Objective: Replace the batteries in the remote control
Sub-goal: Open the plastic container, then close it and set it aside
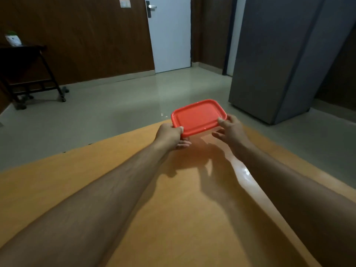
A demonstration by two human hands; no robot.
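Table [173, 218]: an orange wooden top, bare in its near part; both forearms are stretched across it toward its far edge.
Left hand [169, 136]: closed on the near-left corner of the box, thumb on top, fingers beneath.
Right hand [230, 130]: thumb set on the near-right rim, the other fingers spread loosely beneath.
Red lidded box [198, 117]: held at the table's far edge, long axis running between the hands, lid shut.
Remote control: not seen; judged perhaps inside the box.
Next move: the lid is likely to be prised up, either hand equally near.
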